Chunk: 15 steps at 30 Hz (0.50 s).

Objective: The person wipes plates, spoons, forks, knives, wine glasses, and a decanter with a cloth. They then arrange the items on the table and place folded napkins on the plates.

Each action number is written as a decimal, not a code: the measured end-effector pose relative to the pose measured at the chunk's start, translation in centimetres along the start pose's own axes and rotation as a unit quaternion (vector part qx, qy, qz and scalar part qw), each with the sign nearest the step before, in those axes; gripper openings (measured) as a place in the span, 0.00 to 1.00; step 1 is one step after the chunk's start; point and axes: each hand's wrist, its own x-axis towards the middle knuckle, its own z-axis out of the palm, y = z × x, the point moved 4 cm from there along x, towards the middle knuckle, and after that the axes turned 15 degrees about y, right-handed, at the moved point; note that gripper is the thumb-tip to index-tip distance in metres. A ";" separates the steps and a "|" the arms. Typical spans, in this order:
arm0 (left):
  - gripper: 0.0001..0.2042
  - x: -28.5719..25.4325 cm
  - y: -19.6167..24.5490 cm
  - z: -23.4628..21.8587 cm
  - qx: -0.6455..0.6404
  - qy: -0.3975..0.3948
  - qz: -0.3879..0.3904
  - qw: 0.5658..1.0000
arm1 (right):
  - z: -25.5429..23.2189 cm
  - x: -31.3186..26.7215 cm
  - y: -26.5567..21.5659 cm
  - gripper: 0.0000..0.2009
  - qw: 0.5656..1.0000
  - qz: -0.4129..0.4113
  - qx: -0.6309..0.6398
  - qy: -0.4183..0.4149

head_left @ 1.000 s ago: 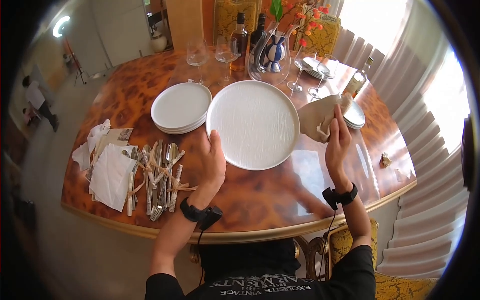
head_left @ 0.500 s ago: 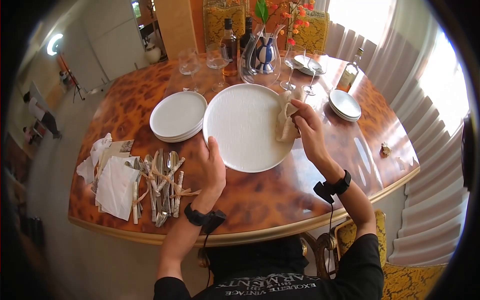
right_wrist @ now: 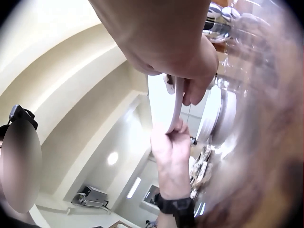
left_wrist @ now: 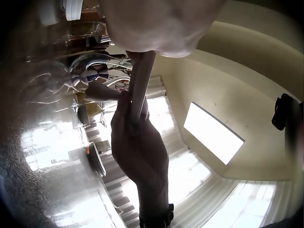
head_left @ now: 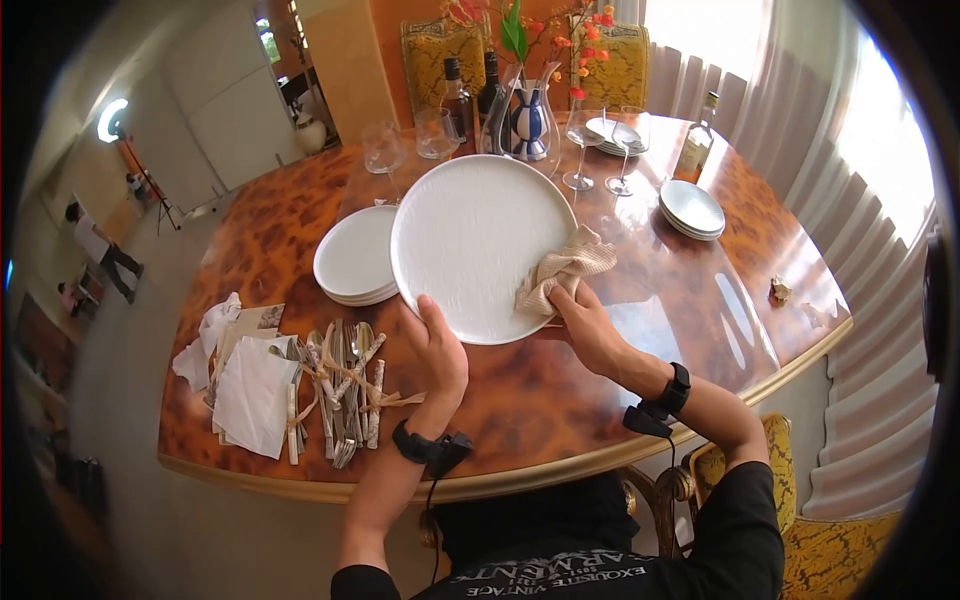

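Observation:
A large round white plate is held up off the table, tilted toward me in the head view. My left hand grips its lower left edge, thumb on the upper face and fingers hidden underneath. At the lower right rim, my right hand pinches a crumpled beige cloth against the plate. The right wrist view shows the right hand's fingers on the plate's underside. Seen from the left wrist, the plate is edge-on between both hands.
White plates are stacked behind the held one. Tied cutlery and paper napkins lie at left. Wine glasses, a glass decanter and bottles stand at the back; small plates sit at right.
My right hand has brought the cloth leftward from beside the plate onto its right rim, then down to the lower right. The plate has shifted slightly left in view, overlapping the stack.

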 end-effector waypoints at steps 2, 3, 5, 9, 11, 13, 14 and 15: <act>0.24 -0.5 0.3 0.2 0.003 -0.011 0.000 1.000 | -0.7 1.3 -1.2 0.18 0.998 -0.046 -0.021 0.023; 0.24 -0.7 0.4 0.3 0.006 -0.010 -0.004 1.000 | -1.1 2.3 -2.1 0.18 0.994 -0.088 -0.049 0.040; 0.23 -1.2 0.2 0.4 0.001 -0.035 0.008 0.999 | -2.7 4.8 -2.9 0.15 0.970 -0.212 -0.091 0.082; 0.22 0.0 1.4 1.0 -0.002 -0.145 0.001 0.989 | -3.8 3.9 -5.5 0.11 0.898 -0.380 -0.165 0.146; 0.23 2.5 2.2 1.2 -0.017 -0.215 -0.053 0.975 | -5.1 4.1 -6.1 0.11 0.893 -0.384 -0.204 0.118; 0.24 3.8 3.1 0.8 -0.030 -0.282 -0.107 0.953 | -5.6 3.6 -6.7 0.11 0.887 -0.384 -0.241 0.083; 0.24 3.9 3.6 1.0 0.033 -0.291 -0.071 0.953 | -5.6 3.3 -6.8 0.11 0.887 -0.383 -0.246 0.071; 0.25 3.7 3.9 1.4 0.097 -0.299 -0.038 0.948 | -5.8 3.6 -6.9 0.11 0.889 -0.386 -0.238 0.060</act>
